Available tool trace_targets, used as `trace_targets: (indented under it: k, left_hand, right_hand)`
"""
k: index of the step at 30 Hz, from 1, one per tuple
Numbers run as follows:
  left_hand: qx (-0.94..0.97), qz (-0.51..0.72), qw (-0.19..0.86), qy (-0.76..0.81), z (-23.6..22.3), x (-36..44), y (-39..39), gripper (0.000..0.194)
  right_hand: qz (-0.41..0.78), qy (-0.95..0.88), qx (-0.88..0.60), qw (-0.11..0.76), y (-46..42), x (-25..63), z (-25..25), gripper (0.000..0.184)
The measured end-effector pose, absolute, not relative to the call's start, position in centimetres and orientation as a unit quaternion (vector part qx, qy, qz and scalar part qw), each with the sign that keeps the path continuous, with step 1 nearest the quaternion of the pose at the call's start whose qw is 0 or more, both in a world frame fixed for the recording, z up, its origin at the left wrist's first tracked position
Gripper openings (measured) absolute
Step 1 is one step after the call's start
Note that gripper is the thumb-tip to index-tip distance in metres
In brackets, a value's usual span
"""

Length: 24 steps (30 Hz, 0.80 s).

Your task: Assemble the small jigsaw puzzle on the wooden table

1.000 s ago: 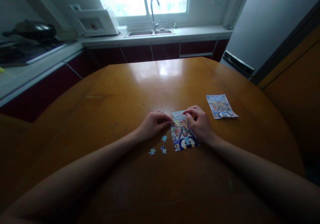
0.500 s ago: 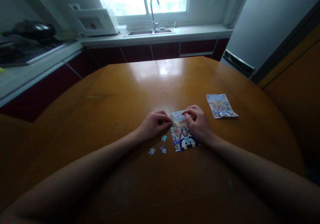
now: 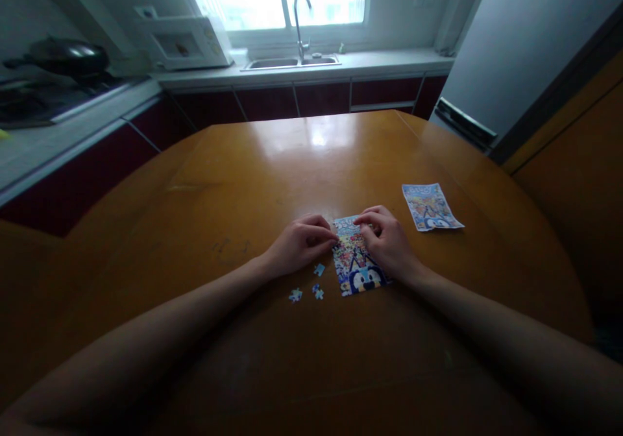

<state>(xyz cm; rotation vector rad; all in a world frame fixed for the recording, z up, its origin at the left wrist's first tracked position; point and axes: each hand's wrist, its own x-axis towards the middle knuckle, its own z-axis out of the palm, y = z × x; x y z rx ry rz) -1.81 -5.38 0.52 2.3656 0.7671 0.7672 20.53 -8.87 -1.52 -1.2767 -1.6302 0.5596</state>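
Observation:
A colourful jigsaw puzzle (image 3: pixel 357 261) with a blue dog's face at its near end lies flat on the wooden table. At its left edge, my left hand (image 3: pixel 305 241) rests with fingers bent and the tips pinched together; what they hold, if anything, is hidden. My right hand (image 3: pixel 387 238) lies over the puzzle's right side, fingers curled, with its fingertips on the upper part. Loose puzzle pieces lie left of the puzzle: a light blue piece (image 3: pixel 319 270), a pale piece (image 3: pixel 295 295), and a small blue-and-white cluster (image 3: pixel 318 292).
A creased picture sheet (image 3: pixel 431 207) with the same dog design lies to the right on the table (image 3: pixel 243 183). Beyond the table are a counter with a sink (image 3: pixel 272 64) and tap, a white microwave (image 3: pixel 182 43), a wok (image 3: pixel 68 56) on the stove, and a fridge (image 3: pixel 516 53).
My left hand's fingertips have shifted slightly right, onto the puzzle's left edge. My right hand, the loose pieces and the sheet stay practically where they were.

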Motion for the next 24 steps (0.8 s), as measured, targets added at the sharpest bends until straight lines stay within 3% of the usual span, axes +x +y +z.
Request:
trace_targets:
  k: [8, 14, 24]
  left_hand:
    - [0.903, 0.257, 0.221, 0.265, 0.6, -1.79, -5.47, 0.015]
    - [0.872, 0.302, 0.224, 0.313, 0.8, -1.86, -5.61, 0.019]
    - [0.904, 0.248, 0.195, 0.289, 0.9, -2.07, -5.71, 0.039]
  right_hand:
    - [0.225, -0.669, -0.525, 0.476, -8.86, 20.57, -1.59, 0.018]
    - [0.226, -0.669, -0.523, 0.478, -8.93, 20.53, -1.57, 0.021]
    - [0.205, -0.695, -0.51, 0.464, -9.13, 20.54, -1.7, 0.029]
